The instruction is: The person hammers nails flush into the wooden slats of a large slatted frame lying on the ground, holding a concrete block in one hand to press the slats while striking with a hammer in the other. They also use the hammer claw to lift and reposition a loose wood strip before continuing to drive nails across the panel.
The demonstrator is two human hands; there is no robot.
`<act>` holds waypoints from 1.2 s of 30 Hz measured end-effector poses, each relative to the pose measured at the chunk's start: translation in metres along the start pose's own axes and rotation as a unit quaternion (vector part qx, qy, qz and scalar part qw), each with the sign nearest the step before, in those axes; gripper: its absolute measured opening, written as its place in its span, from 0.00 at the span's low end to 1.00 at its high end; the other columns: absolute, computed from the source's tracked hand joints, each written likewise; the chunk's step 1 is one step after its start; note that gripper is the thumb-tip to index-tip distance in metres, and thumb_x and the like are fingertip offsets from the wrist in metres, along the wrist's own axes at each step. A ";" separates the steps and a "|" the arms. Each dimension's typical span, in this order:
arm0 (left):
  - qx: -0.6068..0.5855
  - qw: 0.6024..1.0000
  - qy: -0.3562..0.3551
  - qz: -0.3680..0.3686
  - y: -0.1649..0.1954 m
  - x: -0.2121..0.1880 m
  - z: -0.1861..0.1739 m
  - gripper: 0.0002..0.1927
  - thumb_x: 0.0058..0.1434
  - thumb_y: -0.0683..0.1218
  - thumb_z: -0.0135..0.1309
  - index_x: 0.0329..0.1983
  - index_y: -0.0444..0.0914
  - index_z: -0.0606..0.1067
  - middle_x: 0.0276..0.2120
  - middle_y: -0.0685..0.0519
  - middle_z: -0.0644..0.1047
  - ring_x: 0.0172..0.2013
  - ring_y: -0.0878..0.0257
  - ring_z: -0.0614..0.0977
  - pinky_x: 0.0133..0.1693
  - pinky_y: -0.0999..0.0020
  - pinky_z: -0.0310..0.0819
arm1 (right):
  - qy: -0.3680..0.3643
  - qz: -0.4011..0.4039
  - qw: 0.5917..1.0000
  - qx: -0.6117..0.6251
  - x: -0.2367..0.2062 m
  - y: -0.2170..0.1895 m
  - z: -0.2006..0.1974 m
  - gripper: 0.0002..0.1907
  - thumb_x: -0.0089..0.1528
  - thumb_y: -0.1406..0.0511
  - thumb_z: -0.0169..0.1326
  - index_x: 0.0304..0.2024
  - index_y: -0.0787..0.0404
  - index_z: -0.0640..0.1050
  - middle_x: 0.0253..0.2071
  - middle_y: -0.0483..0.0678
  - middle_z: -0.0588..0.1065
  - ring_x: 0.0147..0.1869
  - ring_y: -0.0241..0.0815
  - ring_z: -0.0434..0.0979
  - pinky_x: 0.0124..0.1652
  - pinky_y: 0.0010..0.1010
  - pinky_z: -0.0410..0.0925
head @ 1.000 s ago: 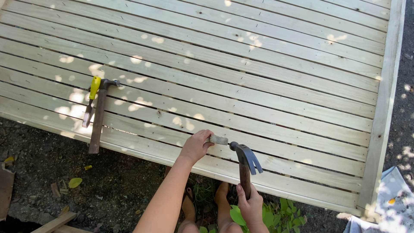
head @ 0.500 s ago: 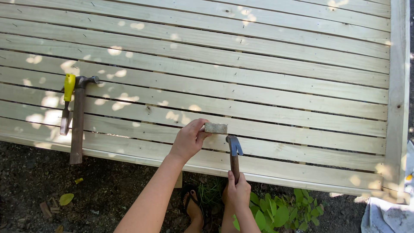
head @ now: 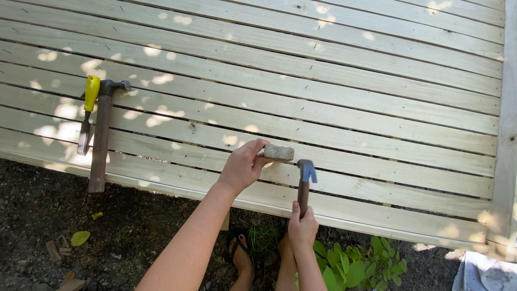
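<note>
Down at the near edge of a slatted wooden panel (head: 334,102), the left hand (head: 243,166) is closed around a small grey block (head: 278,152), pressing it against a slat where a gap runs between two boards. Just right of the block, the right hand (head: 302,227) grips the wooden handle of a claw hammer (head: 305,180), whose blue-grey head sits close beside the block's right end; whether they touch cannot be told. Both hands work over the panel's near rim, with the person's sandalled feet (head: 239,253) on dark soil right below it. To the right and far side the slats lie bare and open up to the upright board (head: 506,134) framing the right edge. Well to the left, apart from the hands, a second hammer (head: 101,140) lies with its handle hanging over the near rim, and a yellow-handled chisel (head: 88,110) rests just beside it. Green leaves (head: 344,264) grow near the right foot, and wood scraps (head: 59,250) lie on the soil at the near left.
</note>
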State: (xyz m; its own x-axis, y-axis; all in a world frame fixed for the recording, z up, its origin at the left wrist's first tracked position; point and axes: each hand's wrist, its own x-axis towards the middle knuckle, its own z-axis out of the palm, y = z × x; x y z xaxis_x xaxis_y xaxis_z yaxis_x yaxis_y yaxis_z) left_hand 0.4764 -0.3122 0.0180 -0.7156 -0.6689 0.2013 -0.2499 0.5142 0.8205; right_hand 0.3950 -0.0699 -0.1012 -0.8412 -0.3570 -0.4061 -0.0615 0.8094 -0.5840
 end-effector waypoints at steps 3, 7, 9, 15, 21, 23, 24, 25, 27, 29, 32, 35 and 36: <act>-0.010 1.000 -0.007 -0.018 -0.001 0.000 0.000 0.16 0.63 0.42 0.61 0.51 0.40 0.71 0.41 0.47 0.81 0.39 0.49 0.84 0.36 0.60 0.81 | 0.048 -0.078 0.975 0.204 0.000 -0.005 -0.020 0.20 0.69 0.54 0.53 0.36 0.66 0.74 0.21 0.52 0.72 0.24 0.48 0.72 0.27 0.38 0.66; -0.014 1.000 -0.002 -0.027 -0.005 0.000 0.002 0.18 0.61 0.40 0.60 0.53 0.40 0.71 0.42 0.47 0.80 0.40 0.50 0.86 0.37 0.61 0.83 | 0.038 -0.287 0.874 0.390 -0.024 -0.002 -0.031 0.17 0.68 0.54 0.54 0.38 0.62 0.74 0.24 0.54 0.71 0.23 0.46 0.67 0.26 0.35 0.63; -0.011 1.000 0.003 -0.018 -0.007 0.000 0.002 0.18 0.61 0.40 0.60 0.53 0.40 0.70 0.42 0.46 0.80 0.40 0.49 0.85 0.37 0.61 0.83 | 0.042 -0.228 0.949 0.214 -0.028 -0.003 -0.020 0.16 0.65 0.56 0.54 0.43 0.64 0.75 0.23 0.55 0.73 0.23 0.46 0.73 0.28 0.35 0.67; -0.035 0.999 0.006 -0.036 -0.010 -0.007 -0.006 0.17 0.63 0.40 0.60 0.53 0.40 0.70 0.41 0.47 0.81 0.39 0.52 0.86 0.37 0.62 0.83 | 0.014 -0.042 0.998 0.044 -0.015 -0.001 -0.003 0.21 0.68 0.52 0.52 0.37 0.65 0.77 0.23 0.58 0.76 0.26 0.52 0.77 0.32 0.39 0.69; -0.046 0.998 -0.004 -0.034 -0.011 -0.008 -0.011 0.16 0.62 0.41 0.59 0.51 0.40 0.69 0.40 0.48 0.80 0.41 0.52 0.86 0.40 0.60 0.81 | 0.000 -0.091 0.991 0.103 -0.026 0.015 0.000 0.23 0.66 0.50 0.52 0.39 0.66 0.78 0.28 0.59 0.76 0.29 0.55 0.75 0.32 0.44 0.67; -0.025 0.999 -0.008 -0.028 -0.008 -0.009 -0.008 0.16 0.63 0.43 0.59 0.52 0.41 0.68 0.41 0.47 0.80 0.42 0.49 0.84 0.40 0.56 0.79 | -0.014 -0.044 0.999 -0.006 -0.024 0.014 0.002 0.24 0.66 0.49 0.52 0.38 0.65 0.79 0.28 0.57 0.79 0.31 0.50 0.78 0.34 0.41 0.70; -0.019 0.999 -0.017 -0.030 -0.005 -0.010 -0.007 0.17 0.64 0.44 0.58 0.53 0.41 0.68 0.42 0.46 0.79 0.43 0.46 0.83 0.40 0.55 0.78 | -0.022 -0.031 0.999 -0.013 -0.022 0.011 0.004 0.25 0.67 0.49 0.52 0.38 0.66 0.79 0.27 0.57 0.79 0.30 0.49 0.78 0.33 0.40 0.70; -0.015 0.999 -0.025 -0.038 0.000 -0.014 -0.003 0.17 0.65 0.45 0.58 0.54 0.41 0.67 0.44 0.46 0.79 0.44 0.44 0.81 0.40 0.53 0.77 | -0.032 -0.018 0.999 -0.025 -0.019 0.007 0.001 0.26 0.67 0.48 0.52 0.38 0.66 0.79 0.27 0.56 0.79 0.29 0.47 0.77 0.33 0.39 0.70; -0.025 0.996 -0.051 -0.071 0.012 -0.017 0.005 0.18 0.64 0.48 0.58 0.54 0.43 0.66 0.44 0.48 0.79 0.44 0.46 0.82 0.40 0.54 0.78 | -0.064 0.063 0.996 0.025 -0.013 0.003 -0.002 0.26 0.65 0.48 0.52 0.37 0.65 0.78 0.24 0.55 0.77 0.23 0.46 0.77 0.28 0.39 0.70; -0.017 1.000 -0.021 -0.006 0.025 -0.019 0.011 0.18 0.61 0.47 0.60 0.51 0.42 0.68 0.44 0.48 0.78 0.45 0.46 0.82 0.43 0.53 0.77 | -0.100 0.124 0.983 0.086 -0.008 -0.007 -0.006 0.26 0.65 0.47 0.51 0.36 0.66 0.75 0.22 0.53 0.74 0.19 0.46 0.74 0.24 0.40 0.68; -0.010 1.000 0.010 0.020 0.039 -0.021 0.010 0.19 0.61 0.43 0.58 0.56 0.44 0.71 0.44 0.50 0.79 0.45 0.45 0.81 0.43 0.53 0.78 | -0.142 0.193 0.956 0.167 -0.003 -0.020 -0.015 0.28 0.66 0.48 0.51 0.33 0.68 0.69 0.19 0.51 0.68 0.16 0.45 0.66 0.18 0.41 0.63; -0.052 0.998 0.012 -0.015 0.045 -0.021 -0.003 0.16 0.63 0.42 0.59 0.53 0.44 0.72 0.44 0.51 0.79 0.44 0.48 0.83 0.41 0.56 0.78 | -0.157 0.217 0.947 0.179 0.004 -0.030 -0.022 0.27 0.67 0.48 0.50 0.31 0.66 0.68 0.17 0.50 0.67 0.15 0.43 0.65 0.16 0.39 0.62; -0.059 0.998 0.026 -0.007 0.045 -0.019 -0.008 0.17 0.63 0.41 0.59 0.54 0.43 0.71 0.45 0.50 0.79 0.45 0.48 0.82 0.41 0.57 0.79 | -0.158 0.216 0.951 0.157 0.006 -0.032 -0.025 0.27 0.67 0.49 0.50 0.31 0.67 0.68 0.18 0.51 0.67 0.15 0.43 0.65 0.17 0.39 0.62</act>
State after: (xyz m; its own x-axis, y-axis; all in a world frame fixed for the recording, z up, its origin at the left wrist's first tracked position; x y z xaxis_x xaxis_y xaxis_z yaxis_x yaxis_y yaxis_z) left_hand 0.4839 -0.2810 0.0560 -0.6769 -0.7043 0.2140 -0.1786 0.4392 0.8805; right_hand 0.3789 -0.0868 -0.0673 -0.5455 -0.1854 -0.8174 0.4580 0.7508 -0.4759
